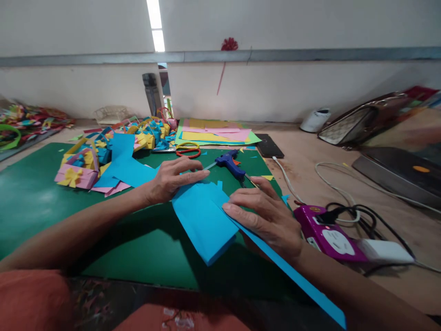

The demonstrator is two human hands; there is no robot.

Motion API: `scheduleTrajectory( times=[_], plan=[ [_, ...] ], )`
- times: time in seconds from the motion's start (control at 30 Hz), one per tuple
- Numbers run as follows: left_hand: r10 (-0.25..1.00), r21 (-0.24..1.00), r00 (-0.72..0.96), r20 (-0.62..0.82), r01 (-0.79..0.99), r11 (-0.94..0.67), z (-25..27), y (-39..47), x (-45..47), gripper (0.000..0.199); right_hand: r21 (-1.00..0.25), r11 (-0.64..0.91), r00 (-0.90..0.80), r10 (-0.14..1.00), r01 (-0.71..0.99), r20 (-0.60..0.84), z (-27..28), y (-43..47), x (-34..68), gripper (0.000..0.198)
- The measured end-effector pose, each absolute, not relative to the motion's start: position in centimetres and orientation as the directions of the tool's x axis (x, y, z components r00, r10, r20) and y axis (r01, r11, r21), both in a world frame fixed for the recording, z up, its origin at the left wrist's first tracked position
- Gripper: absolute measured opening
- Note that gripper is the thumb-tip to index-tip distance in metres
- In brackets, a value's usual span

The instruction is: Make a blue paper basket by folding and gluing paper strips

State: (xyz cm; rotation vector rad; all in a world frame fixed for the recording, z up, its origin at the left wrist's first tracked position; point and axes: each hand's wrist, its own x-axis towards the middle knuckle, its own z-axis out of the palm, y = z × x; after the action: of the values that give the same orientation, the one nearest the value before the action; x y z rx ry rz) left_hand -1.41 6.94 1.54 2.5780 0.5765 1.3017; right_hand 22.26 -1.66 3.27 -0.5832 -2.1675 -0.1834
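A blue folded paper box [203, 223] is tilted above the green mat, between my two hands. My left hand [174, 178] is closed on its upper left edge, the thumb side hidden. With fingers pressed together, my right hand [267, 214] pinches a long blue paper strip [298, 276] against the box's right side. The strip trails down toward the lower right. Just beyond the hands lies a blue glue gun [230, 163] with its glue stick. Scissors [188, 149] with red and yellow handles rest behind it.
Finished little paper baskets [77, 172] and blue paper cutouts [127, 165] lie left. Coloured sheets [213, 131] are stacked at the back beside a dark phone [269, 146]. On the right, a purple power strip [327, 234] has cables; a bottle [151, 94] stands by the wall.
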Motion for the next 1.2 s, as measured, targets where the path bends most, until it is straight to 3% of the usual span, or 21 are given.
scheduleTrajectory(
  times=[0.17,0.33,0.5,0.7,0.93,1.2],
  plan=[
    [0.329,0.214,0.593,0.735,0.258,-0.942,1.4,7.2,-1.6,0.026,-0.046,0.881,-0.547,0.333,0.471,0.768,3.3,-1.7,22.3,0.023],
    [0.355,0.200,0.624,0.697,0.306,-0.931,1.2,7.0,-1.6,0.026,-0.011,0.886,-0.588,0.316,0.463,0.745,3.5,-1.4,22.3,0.025],
    [0.273,0.121,0.652,0.707,0.269,-0.955,1.1,6.9,-1.5,0.030,-0.033,0.884,-0.565,0.325,0.466,0.758,3.3,-1.4,22.1,0.024],
    [0.357,0.189,0.634,0.686,0.319,-0.929,1.2,6.8,-1.4,0.026,-0.079,0.873,-0.543,0.367,0.481,0.755,3.1,-1.7,22.1,0.022],
    [0.388,0.276,0.613,0.688,0.273,-0.922,1.1,6.9,-1.4,0.024,-0.010,0.890,-0.566,0.299,0.457,0.768,3.0,-1.1,22.0,0.027],
    [0.360,0.187,0.744,0.564,0.310,-0.932,1.0,6.2,-1.0,0.027,0.000,0.892,-0.570,0.288,0.451,0.769,2.5,-1.0,21.8,0.034]
  ],
)
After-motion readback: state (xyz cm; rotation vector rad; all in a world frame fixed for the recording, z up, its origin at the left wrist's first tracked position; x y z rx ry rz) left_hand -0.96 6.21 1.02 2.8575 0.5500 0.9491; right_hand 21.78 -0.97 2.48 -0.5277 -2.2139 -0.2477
